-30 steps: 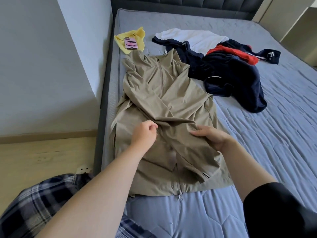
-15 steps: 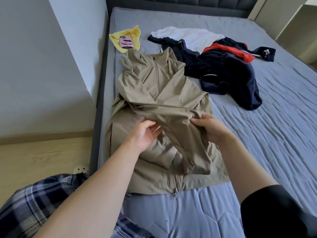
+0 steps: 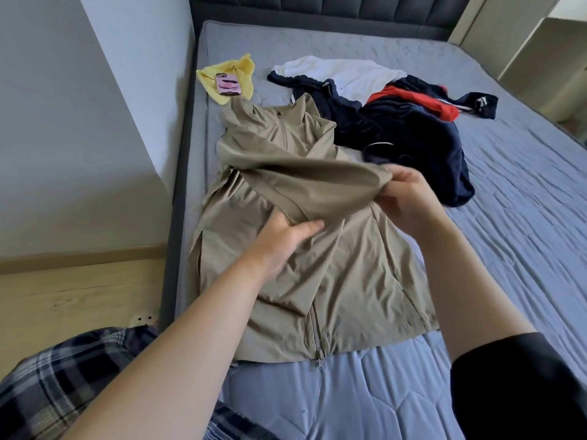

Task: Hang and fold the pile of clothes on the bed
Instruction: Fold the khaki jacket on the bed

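A khaki zip-up jacket (image 3: 343,281) lies front-up on the left side of the bed (image 3: 508,249). One khaki sleeve (image 3: 305,182) is stretched across its chest from the left shoulder. My right hand (image 3: 409,198) pinches the sleeve's cuff end at the jacket's right edge. My left hand (image 3: 286,236) grips the sleeve's lower fold near the middle of the jacket. Behind the jacket sits a pile of clothes (image 3: 413,128): dark navy pieces, a red one and a white one.
A yellow cloth (image 3: 241,66) with a pink phone (image 3: 227,84) on it lies at the bed's far left corner. A grey wall (image 3: 95,122) and wooden floor (image 3: 79,296) border the bed's left side. The dark headboard (image 3: 317,4) runs along the back.
The sleeve that hung down over the jacket's lower front has been lifted and pulled out to the right. My right hand moved up and right with the cuff; my left hand shifted up slightly.
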Tool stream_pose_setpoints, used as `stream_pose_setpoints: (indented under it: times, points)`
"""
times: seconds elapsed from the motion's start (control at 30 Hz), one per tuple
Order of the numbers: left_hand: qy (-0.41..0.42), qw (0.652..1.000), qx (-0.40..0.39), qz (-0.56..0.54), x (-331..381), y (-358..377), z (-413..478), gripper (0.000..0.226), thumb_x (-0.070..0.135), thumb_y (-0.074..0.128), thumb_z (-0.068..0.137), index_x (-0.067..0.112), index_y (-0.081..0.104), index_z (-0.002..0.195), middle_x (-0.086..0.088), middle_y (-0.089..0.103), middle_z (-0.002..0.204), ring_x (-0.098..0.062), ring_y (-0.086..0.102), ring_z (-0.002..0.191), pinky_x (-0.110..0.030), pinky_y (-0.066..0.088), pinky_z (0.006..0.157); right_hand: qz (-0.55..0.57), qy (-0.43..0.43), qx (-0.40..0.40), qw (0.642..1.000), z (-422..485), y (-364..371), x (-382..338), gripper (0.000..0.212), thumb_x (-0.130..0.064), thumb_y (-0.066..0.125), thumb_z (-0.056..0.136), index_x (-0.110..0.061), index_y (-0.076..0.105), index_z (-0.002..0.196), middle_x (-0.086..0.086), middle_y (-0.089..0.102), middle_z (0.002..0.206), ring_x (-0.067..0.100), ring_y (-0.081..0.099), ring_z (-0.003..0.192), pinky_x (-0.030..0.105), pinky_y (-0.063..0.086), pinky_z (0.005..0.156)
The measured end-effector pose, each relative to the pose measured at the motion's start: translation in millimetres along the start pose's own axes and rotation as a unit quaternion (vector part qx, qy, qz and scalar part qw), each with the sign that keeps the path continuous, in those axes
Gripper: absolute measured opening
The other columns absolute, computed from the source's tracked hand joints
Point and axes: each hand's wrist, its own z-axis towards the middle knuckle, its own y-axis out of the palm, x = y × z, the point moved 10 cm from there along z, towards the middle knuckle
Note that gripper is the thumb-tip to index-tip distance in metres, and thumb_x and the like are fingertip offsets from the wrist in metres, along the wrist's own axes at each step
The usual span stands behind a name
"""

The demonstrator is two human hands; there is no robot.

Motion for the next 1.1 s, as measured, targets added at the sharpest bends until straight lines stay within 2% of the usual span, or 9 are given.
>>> stream_pose_setpoints:
  times: [0.1, 0.2, 0.4, 0.6, 0.67, 0.77, 0.9, 1.0, 1.1]
  points:
    - [-0.201, 0.978, -0.016, 0.045, -74.0, 1.2, -20.3, 0.011, 0.003, 0.057, 0.091, 0.012, 0.063, 0.088, -0.002, 0.069, 0.086, -0.014, 0.058, 0.079, -0.021, 0.049, 0.067, -0.127, 0.15, 0.125, 0.972, -18.8, -56.1, 71.0, 0.038, 0.024, 0.028, 0.073, 0.001, 0.057, 0.068, 0.013, 0.052, 0.064, 0.026, 0.049, 0.062, 0.028, 0.045, 0.055]
    - [-0.304, 0.95, -0.027, 0.072, -118.8, -6.8, -36.7, 0.018, 0.011, 0.055, 0.094, 0.018, 0.054, 0.078, -0.002, 0.062, 0.084, -0.013, 0.058, 0.073, -0.023, 0.045, 0.063, -0.28, 0.292, 0.158, 0.901, -52.0, -92.8, 135.6, 0.03, 0.014, 0.035, 0.08, -0.007, 0.049, 0.065, 0.009, 0.044, 0.064, 0.022, 0.043, 0.062, 0.025, 0.036, 0.051]
    - [-0.318, 0.945, 0.07, -0.027, -136.4, -32.3, -29.6, 0.008, 0.026, 0.05, 0.097, 0.019, 0.055, 0.098, -0.005, 0.065, 0.092, -0.019, 0.062, 0.082, -0.031, 0.049, 0.071, -0.246, 0.303, 0.197, 0.899, -63.8, -90.5, 161.1, 0.021, -0.033, 0.064, 0.086, -0.013, 0.061, 0.08, 0.005, 0.053, 0.071, 0.019, 0.053, 0.066, 0.032, 0.048, 0.061]
    - [-0.293, 0.94, 0.15, -0.092, -132.2, -55.6, -22.8, 0.011, 0.013, 0.048, 0.097, 0.015, 0.058, 0.093, -0.007, 0.065, 0.093, -0.021, 0.063, 0.082, -0.033, 0.051, 0.07, -0.289, 0.277, 0.128, 0.908, -39.6, -65.6, 158.9, 0.011, 0.005, 0.055, 0.078, -0.003, 0.052, 0.071, 0.013, 0.049, 0.073, 0.026, 0.046, 0.071, 0.033, 0.033, 0.058]
    - [-0.316, 0.939, 0.13, -0.031, -129.8, -59.3, -23.8, 0.014, 0.01, 0.047, 0.095, 0.013, 0.06, 0.091, -0.006, 0.069, 0.083, -0.02, 0.066, 0.075, -0.032, 0.052, 0.069, -0.439, 0.317, 0.075, 0.837, -38.5, -68.1, 158.4, 0.014, 0.003, 0.046, 0.083, -0.002, 0.048, 0.07, 0.016, 0.057, 0.084, 0.027, 0.052, 0.075, 0.032, 0.038, 0.061]
    - [-0.34, 0.929, 0.11, 0.098, -124.8, -67.4, -25.3, 0.014, 0.013, 0.048, 0.093, 0.015, 0.059, 0.086, -0.002, 0.07, 0.067, -0.016, 0.066, 0.063, -0.027, 0.051, 0.063, -0.585, 0.332, 0.034, 0.739, -37.4, -68.4, 155.9, 0.02, -0.012, 0.041, 0.09, -0.003, 0.055, 0.101, 0.015, 0.059, 0.106, 0.026, 0.053, 0.08, 0.031, 0.044, 0.069]
    - [-0.305, 0.934, 0.176, 0.051, -119.5, -83.7, -11.1, 0.014, 0.02, 0.045, 0.098, 0.018, 0.056, 0.091, -0.007, 0.063, 0.084, -0.02, 0.061, 0.071, -0.032, 0.051, 0.072, -0.551, 0.116, 0.141, 0.814, 2.7, -36.1, 115.0, 0.029, -0.01, 0.043, 0.085, -0.009, 0.06, 0.108, 0.01, 0.059, 0.111, 0.031, 0.051, 0.109, 0.036, 0.042, 0.089]
    - [-0.256, 0.941, 0.223, 0.006, -113.1, -98.4, 3.9, 0.01, 0.018, 0.049, 0.098, 0.018, 0.054, 0.089, -0.008, 0.063, 0.085, -0.021, 0.061, 0.073, -0.038, 0.05, 0.084, -0.493, 0.182, 0.102, 0.845, 27.7, -20.3, 135.5, 0.022, -0.016, 0.044, 0.09, -0.012, 0.053, 0.07, 0.005, 0.055, 0.072, 0.029, 0.053, 0.083, 0.03, 0.039, 0.07]
    - [-0.223, 0.943, 0.247, 0.019, -106.7, -110.8, 17.5, 0.009, 0.02, 0.06, 0.093, 0.015, 0.056, 0.087, -0.007, 0.066, 0.086, -0.021, 0.066, 0.075, -0.033, 0.056, 0.068, -0.533, 0.191, 0.05, 0.823, 44.7, -2.5, 149.4, 0.038, -0.026, 0.054, 0.092, -0.01, 0.046, 0.058, 0.003, 0.049, 0.062, 0.026, 0.051, 0.074, 0.029, 0.035, 0.065]
